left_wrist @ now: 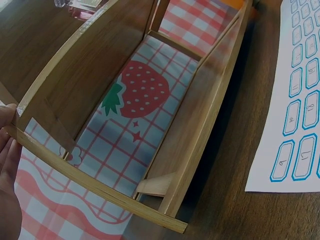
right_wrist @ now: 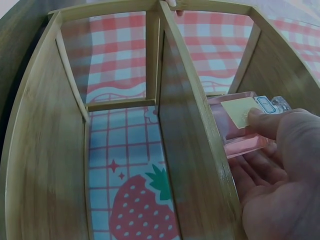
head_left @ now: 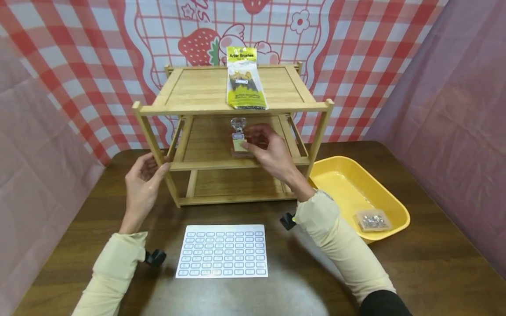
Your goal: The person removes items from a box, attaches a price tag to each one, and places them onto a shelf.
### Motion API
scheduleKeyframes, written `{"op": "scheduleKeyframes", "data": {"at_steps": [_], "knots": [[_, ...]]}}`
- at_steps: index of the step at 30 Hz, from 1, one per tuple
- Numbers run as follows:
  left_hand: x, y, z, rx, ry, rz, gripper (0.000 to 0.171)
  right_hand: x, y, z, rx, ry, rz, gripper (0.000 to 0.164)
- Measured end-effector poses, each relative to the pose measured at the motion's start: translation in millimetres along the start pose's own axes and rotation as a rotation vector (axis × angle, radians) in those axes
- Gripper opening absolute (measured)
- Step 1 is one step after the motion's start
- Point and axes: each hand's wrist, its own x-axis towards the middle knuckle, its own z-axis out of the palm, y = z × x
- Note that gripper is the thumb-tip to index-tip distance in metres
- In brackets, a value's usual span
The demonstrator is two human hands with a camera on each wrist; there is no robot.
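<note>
A small glass perfume bottle (head_left: 238, 142) with pink liquid, a faceted clear stopper and a pale yellow label stands at the middle tier of the wooden shelf (head_left: 233, 166). My right hand (head_left: 272, 151) holds it from the right, thumb on the label and fingers behind. In the right wrist view, a blue-framed sticker shows on the neck of the bottle (right_wrist: 240, 120), whose base is right at the tier's board. My left hand (head_left: 143, 177) grips the shelf's front left post at middle-tier height, the thumb in front; its fingers (left_wrist: 9, 155) are partly cut off in the left wrist view.
A bag of artist brushes (head_left: 245, 85) lies on the top tier, overhanging its front edge. On the table, a sheet of numbered labels (head_left: 222, 252) lies before the shelf. A yellow basin (head_left: 344, 169) at right contains a small clear box (head_left: 373, 220) of metallic bits.
</note>
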Motion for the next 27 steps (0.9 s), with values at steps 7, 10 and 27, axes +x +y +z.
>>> {"op": "scheduleKeyframes", "data": {"at_steps": [7, 10, 27], "knots": [[0.4, -0.5, -0.5, 0.004, -0.003, 0.003, 0.03, 1.5, 0.5, 2.6, -0.035, -0.015, 0.009, 0.035], [0.5, -0.7, -0.2, -0.007, -0.004, 0.003, 0.03, 2.1, 0.3, 2.4, -0.048, -0.019, 0.019, 0.035], [0.5, -2.4, 0.4, -0.02, -0.003, 0.007, 0.029, 4.4, 1.2, 0.7, -0.096, -0.029, 0.045, 0.036]]}}
